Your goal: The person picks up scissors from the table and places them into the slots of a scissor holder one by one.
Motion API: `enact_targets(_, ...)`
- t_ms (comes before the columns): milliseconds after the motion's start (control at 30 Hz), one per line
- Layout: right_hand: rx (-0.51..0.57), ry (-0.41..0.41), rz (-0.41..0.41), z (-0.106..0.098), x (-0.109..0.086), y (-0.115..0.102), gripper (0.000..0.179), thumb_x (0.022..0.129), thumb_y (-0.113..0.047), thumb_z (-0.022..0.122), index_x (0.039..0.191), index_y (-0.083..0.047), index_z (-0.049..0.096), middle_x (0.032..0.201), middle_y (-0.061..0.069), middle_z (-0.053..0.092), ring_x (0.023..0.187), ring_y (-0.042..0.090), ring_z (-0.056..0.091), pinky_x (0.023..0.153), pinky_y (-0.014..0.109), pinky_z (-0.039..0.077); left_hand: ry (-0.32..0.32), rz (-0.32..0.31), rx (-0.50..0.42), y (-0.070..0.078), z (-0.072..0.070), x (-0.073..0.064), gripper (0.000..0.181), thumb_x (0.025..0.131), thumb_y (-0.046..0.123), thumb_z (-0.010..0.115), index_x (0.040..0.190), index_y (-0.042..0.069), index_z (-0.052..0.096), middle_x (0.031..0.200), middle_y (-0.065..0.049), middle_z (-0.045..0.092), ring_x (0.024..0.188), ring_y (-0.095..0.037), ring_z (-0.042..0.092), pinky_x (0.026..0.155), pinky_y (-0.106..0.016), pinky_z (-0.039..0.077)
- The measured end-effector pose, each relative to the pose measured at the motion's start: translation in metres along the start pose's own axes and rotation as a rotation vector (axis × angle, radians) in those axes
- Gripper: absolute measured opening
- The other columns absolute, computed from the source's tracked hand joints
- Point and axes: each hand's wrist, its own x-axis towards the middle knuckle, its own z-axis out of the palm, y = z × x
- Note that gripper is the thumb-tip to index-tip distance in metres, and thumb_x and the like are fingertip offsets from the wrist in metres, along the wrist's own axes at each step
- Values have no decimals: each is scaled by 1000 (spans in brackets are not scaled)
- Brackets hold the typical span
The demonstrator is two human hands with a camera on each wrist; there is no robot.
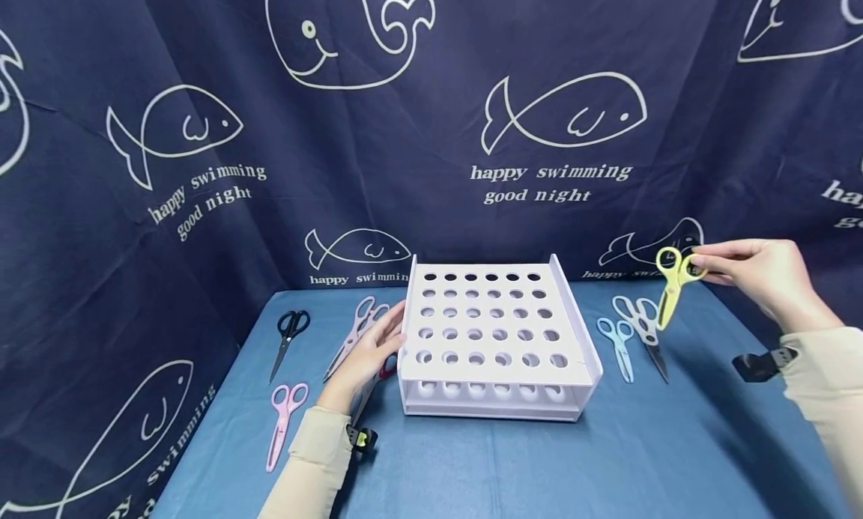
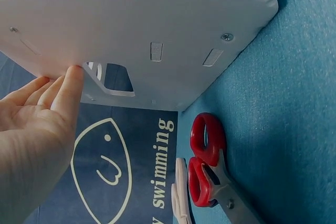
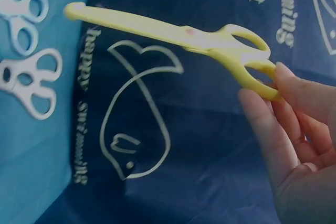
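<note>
A white rack (image 1: pixel 445 371) with rows of round holes stands on the blue cloth in the middle of the head view. My left hand (image 1: pixel 367 354) touches its left side, fingers extended; in the left wrist view the fingertips (image 2: pixel 74 73) meet the side panel near a cut-out. On the right, my right hand (image 1: pixel 765 272) pinches yellow scissors (image 1: pixel 673 283) by one handle loop and holds them above the cloth. The right wrist view shows these scissors (image 3: pixel 202 39) closed, thumb and fingers gripping the loop's end. Red-handled scissors (image 2: pixel 208 139) lie beside the rack, mostly hidden by my left arm in the head view.
Light blue scissors (image 1: pixel 619 344) and white-handled scissors (image 1: pixel 643 323) lie right of the rack. On the left lie black scissors (image 1: pixel 290 329), pink scissors (image 1: pixel 282 422) and pale pink scissors (image 1: pixel 354 330). A navy curtain (image 1: pixel 445 144) with fish drawings hangs behind and along the left.
</note>
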Motion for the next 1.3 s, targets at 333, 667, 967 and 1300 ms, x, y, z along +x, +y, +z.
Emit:
enact_targets(333, 105, 44, -141, 15, -1, -45, 17, 82, -9, 76, 85, -26, 78, 74, -26, 69, 66, -5, 68, 59, 12, 55, -7, 12, 10, 2, -1, 0, 60, 101, 18, 51, 155, 16, 24, 161, -5, 23, 147, -21, 26, 120, -40, 22)
enact_targets(667, 135, -21, -250, 39, 9, -85, 13, 81, -8, 77, 94, -10, 78, 75, -19, 73, 66, -1, 70, 62, 14, 56, -26, 35, 2, 1, -3, 1, 61, 101, 17, 50, 155, 15, 22, 161, -5, 21, 148, -20, 23, 119, -38, 22)
enact_targets(967, 102, -29, -290, 62, 21, -97, 16, 82, -9, 77, 97, -10, 77, 75, -21, 72, 67, -3, 70, 64, 13, 56, -18, 23, 7, 0, -1, 0, 60, 101, 17, 50, 155, 16, 23, 161, -6, 23, 147, -20, 24, 119, -38, 23)
enact_targets(1300, 65, -29, -345, 82, 26, -100, 22, 83, -10, 76, 103, -2, 75, 75, -26, 70, 66, -5, 69, 62, 13, 56, -15, 21, 33, 0, -2, 3, 61, 101, 18, 51, 155, 16, 23, 161, -6, 23, 147, -21, 25, 119, -40, 24)
